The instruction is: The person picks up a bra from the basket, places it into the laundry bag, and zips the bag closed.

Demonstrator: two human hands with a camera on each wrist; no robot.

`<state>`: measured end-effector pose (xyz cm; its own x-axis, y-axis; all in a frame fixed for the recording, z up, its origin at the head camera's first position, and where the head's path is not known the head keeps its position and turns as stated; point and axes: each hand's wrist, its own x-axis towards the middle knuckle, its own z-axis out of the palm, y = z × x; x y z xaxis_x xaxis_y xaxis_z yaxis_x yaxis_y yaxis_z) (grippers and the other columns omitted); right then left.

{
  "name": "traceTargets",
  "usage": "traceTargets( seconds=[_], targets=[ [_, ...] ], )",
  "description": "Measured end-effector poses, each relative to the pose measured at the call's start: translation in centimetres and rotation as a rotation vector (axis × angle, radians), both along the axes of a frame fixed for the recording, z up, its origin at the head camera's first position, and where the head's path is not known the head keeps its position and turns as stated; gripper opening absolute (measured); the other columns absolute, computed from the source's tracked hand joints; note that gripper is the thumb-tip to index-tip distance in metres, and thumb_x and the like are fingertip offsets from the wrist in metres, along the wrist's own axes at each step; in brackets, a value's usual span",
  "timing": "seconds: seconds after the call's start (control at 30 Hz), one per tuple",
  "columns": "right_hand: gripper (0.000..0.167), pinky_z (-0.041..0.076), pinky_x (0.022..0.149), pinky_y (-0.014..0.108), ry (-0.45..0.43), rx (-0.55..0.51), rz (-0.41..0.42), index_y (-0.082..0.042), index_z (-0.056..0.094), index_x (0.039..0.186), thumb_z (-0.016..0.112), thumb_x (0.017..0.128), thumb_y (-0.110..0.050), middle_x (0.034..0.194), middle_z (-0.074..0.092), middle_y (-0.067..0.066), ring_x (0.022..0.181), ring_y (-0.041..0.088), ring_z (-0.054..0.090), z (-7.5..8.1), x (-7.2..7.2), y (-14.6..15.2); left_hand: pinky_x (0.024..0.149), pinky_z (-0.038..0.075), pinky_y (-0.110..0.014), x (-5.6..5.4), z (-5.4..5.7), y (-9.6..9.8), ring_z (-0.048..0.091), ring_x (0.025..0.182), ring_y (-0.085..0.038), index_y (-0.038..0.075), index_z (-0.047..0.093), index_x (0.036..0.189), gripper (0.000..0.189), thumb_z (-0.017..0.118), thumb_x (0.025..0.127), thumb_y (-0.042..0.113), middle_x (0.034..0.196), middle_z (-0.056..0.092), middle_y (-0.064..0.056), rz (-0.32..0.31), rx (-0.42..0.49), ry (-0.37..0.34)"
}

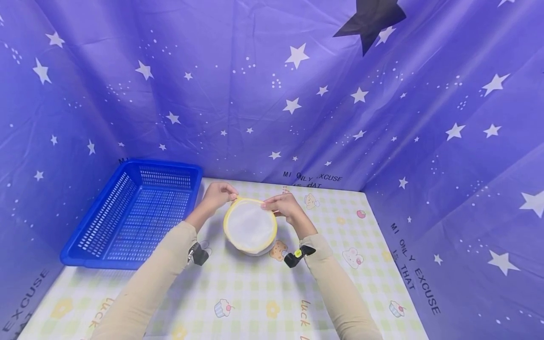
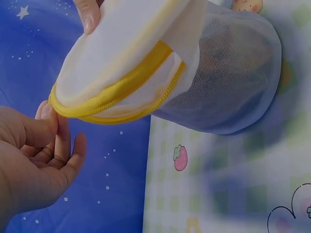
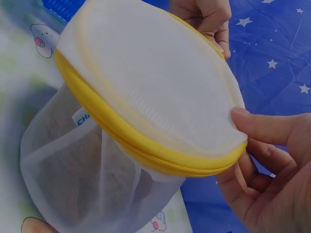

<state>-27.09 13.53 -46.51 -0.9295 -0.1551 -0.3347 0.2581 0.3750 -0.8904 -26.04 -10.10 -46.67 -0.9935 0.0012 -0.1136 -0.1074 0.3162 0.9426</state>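
Observation:
A round white mesh laundry bag (image 1: 250,225) with a yellow zipper band stands on the table, its flat lid tilted up toward the camera. My left hand (image 1: 217,196) pinches the far left of the yellow rim between thumb and forefinger. In the left wrist view, the yellow zipper (image 2: 167,92) gapes along one stretch beside that hand. On the far right of the lid, my right hand (image 1: 285,206) pinches the edge, thumb on top and fingers beneath. A white label (image 3: 81,117) shows at the bag's side in the right wrist view.
A blue plastic basket (image 1: 131,259) with slotted walls stands on the left of the table. The checked tablecloth (image 1: 331,283) has cartoon prints. Purple star-patterned curtains (image 1: 238,94) hang behind and along both sides.

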Motion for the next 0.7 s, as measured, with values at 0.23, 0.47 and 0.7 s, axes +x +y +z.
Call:
traceTargets(
  seconds=[0.23, 0.47, 0.7],
  targets=[
    [0.024, 0.061, 0.074, 0.030, 0.040, 0.011, 0.027, -0.001, 0.076, 0.106, 0.081, 0.085, -0.011, 0.098, 0.077, 0.006, 0.081, 0.012, 0.068, -0.3, -0.2, 0.2, 0.093, 0.057, -0.037, 0.0, 0.3, 0.4, 0.069, 0.091, -0.024, -0.006, 0.073, 0.102, 0.012, 0.068, 0.093, 0.001, 0.098, 0.075, -0.017, 0.000, -0.014, -0.017],
    [0.022, 0.058, 0.076, 0.029, 0.096, 0.015, 0.063, -0.003, 0.077, 0.107, 0.078, 0.086, -0.010, 0.103, 0.078, 0.008, 0.089, 0.014, 0.068, 0.2, -0.4, -0.1, 0.083, 0.057, -0.033, 0.1, 0.4, 1.0, 0.065, 0.084, -0.019, -0.007, 0.073, 0.099, 0.011, 0.070, 0.090, -0.001, 0.095, 0.074, -0.017, -0.006, 0.002, 0.005],
    [0.023, 0.056, 0.078, 0.030, 0.116, 0.038, 0.112, -0.006, 0.078, 0.106, 0.080, 0.085, -0.014, 0.105, 0.078, 0.007, 0.093, 0.016, 0.069, 0.6, -0.5, -0.9, 0.056, 0.049, -0.019, -0.1, 0.2, 1.7, 0.055, 0.062, -0.008, -0.008, 0.072, 0.101, 0.013, 0.069, 0.090, -0.003, 0.085, 0.071, -0.012, -0.016, 0.046, -0.012]
  ],
)
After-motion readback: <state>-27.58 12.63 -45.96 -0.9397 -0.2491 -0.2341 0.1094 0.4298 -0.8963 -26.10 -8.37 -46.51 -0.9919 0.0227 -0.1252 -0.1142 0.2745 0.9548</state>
